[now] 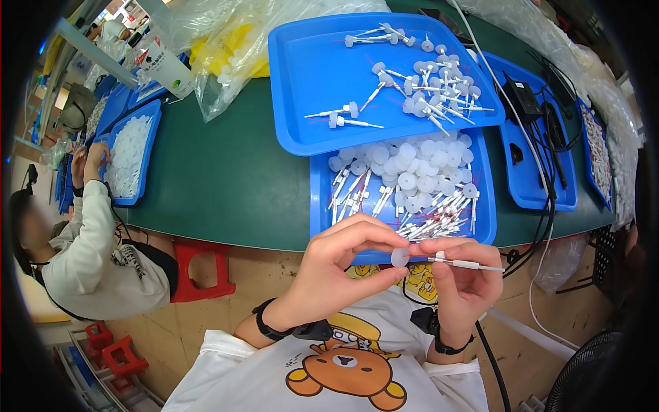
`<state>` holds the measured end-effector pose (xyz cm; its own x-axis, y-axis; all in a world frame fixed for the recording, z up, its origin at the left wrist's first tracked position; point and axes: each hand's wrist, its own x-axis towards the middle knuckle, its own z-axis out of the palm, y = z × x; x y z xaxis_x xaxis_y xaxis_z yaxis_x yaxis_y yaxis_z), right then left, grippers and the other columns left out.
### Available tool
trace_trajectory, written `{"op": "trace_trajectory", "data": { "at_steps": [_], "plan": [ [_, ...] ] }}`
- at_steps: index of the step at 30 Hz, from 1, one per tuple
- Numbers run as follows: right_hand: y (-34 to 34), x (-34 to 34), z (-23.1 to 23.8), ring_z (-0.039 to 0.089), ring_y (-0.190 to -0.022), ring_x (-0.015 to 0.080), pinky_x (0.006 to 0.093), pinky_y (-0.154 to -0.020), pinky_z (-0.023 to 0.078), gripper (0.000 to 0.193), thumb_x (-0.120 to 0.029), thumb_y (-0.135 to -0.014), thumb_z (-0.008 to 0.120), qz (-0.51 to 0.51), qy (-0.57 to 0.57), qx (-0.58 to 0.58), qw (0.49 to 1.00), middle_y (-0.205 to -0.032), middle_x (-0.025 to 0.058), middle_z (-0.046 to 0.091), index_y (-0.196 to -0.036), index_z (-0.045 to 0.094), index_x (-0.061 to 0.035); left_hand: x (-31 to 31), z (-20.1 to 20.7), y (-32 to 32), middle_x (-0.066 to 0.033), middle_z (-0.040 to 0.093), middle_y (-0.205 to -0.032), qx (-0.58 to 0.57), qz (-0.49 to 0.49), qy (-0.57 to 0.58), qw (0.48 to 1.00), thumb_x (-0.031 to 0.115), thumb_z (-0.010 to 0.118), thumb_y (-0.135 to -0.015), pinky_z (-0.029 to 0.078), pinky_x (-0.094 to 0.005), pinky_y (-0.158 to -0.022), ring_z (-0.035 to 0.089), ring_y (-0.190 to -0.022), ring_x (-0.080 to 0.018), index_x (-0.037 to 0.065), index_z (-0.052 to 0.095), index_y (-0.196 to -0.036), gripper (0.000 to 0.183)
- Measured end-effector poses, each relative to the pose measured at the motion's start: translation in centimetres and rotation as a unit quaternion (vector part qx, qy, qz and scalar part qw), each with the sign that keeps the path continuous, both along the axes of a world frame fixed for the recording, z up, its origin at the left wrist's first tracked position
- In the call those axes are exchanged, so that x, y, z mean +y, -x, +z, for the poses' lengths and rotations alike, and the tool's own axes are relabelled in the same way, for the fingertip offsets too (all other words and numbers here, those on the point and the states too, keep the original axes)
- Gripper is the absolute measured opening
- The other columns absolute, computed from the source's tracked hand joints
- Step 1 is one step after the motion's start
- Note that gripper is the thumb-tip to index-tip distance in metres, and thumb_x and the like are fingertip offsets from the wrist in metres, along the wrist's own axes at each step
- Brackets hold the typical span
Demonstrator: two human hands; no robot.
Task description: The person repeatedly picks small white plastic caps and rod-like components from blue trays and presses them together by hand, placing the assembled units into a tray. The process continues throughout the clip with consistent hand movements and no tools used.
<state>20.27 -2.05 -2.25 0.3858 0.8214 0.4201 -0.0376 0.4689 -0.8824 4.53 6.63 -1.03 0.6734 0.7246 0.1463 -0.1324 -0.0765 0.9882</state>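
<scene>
Upper tray (pixel 295 89): solid blue. Below it: lower tray (pixel 484 196), blue; disc (pixel 399 257), translucent white; rod (pixel 468 264), white. Left of the upper tray: tabletop (pixel 220 165), dark green. Below and left of it: stool (pixel 180 264), red. Farther below it: shirt (pixel 233 378), white, with brown-and-yellow bear print (pixel 350 374).

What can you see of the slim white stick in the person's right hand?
The slim, white, plastic-looking stick has a small raised white bump toward its left end and a thinner right tip. Fine red shows at its left end. It lies nearly level, dipping slightly rightward, pinched by the bare right hand. A round, frosted-white disc in the bare left hand is close by; whether they touch is unclear.
</scene>
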Motion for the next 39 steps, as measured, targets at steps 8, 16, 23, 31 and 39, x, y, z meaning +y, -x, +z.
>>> {"op": "trace_trajectory", "data": {
  "at_steps": [8, 16, 23, 31, 39],
  "plan": [
    [-0.3, 0.2, -0.4, 0.070, -0.092, 0.0323, 0.0415, -0.081, 0.058, 0.026, 0.013, -0.085, 0.061, 0.010, -0.026, -0.026, 0.999, -0.102, 0.0279, 0.066, -0.106, 0.050, 0.0018, 0.2, 0.0, 0.0, -0.0116, 0.058, -0.112, -0.019, -0.008, 0.015, 1.000, -0.008, 0.072, -0.079, 0.054, -0.0314, -0.092, 0.062, -0.103, -0.0189, -0.003, 0.064, -0.111, 0.033],
    [-0.1, 0.1, -0.7, 0.069, -0.095, 0.0338, 0.0411, -0.083, 0.058, 0.024, 0.014, -0.088, 0.055, 0.032, -0.032, 0.004, 0.999, -0.106, 0.0281, 0.064, -0.108, 0.048, 0.0016, 0.1, -0.3, 0.0, -0.0116, 0.057, -0.112, -0.030, -0.018, 0.057, 0.998, -0.009, 0.070, -0.081, 0.053, -0.0306, -0.091, 0.063, -0.102, -0.0189, -0.004, 0.064, -0.116, 0.036],
    [0.1, -0.3, -0.9, 0.069, -0.096, 0.0348, 0.0395, -0.082, 0.058, 0.027, 0.016, -0.089, 0.052, 0.014, -0.058, -0.044, 0.997, -0.109, 0.0276, 0.063, -0.111, 0.048, 0.0012, 0.1, -0.3, 0.1, -0.0114, 0.058, -0.112, -0.048, -0.034, 0.079, 0.995, -0.010, 0.070, -0.081, 0.053, -0.0309, -0.093, 0.063, -0.103, -0.0181, -0.004, 0.064, -0.115, 0.035],
    [0.2, -0.3, -1.1, 0.069, -0.096, 0.0347, 0.0391, -0.081, 0.059, 0.026, 0.014, -0.089, 0.054, 0.021, -0.054, -0.044, 0.997, -0.108, 0.0272, 0.063, -0.111, 0.048, 0.0010, 0.2, -0.6, 0.2, -0.0111, 0.059, -0.111, -0.072, -0.027, 0.110, 0.991, -0.010, 0.070, -0.081, 0.052, -0.0313, -0.094, 0.062, -0.104, -0.0180, -0.004, 0.064, -0.116, 0.036],
    [0.3, -0.2, -1.1, 0.069, -0.092, 0.0326, 0.0384, -0.079, 0.059, 0.028, 0.013, -0.087, 0.058, -0.012, -0.053, -0.051, 0.997, -0.105, 0.0262, 0.064, -0.111, 0.049, 0.0009, 0.2, -0.5, 0.3, -0.0114, 0.058, -0.114, -0.045, -0.040, 0.057, 0.997, -0.011, 0.071, -0.079, 0.052, -0.0326, -0.093, 0.059, -0.107, -0.0193, -0.003, 0.064, -0.116, 0.039]
  ]
}}
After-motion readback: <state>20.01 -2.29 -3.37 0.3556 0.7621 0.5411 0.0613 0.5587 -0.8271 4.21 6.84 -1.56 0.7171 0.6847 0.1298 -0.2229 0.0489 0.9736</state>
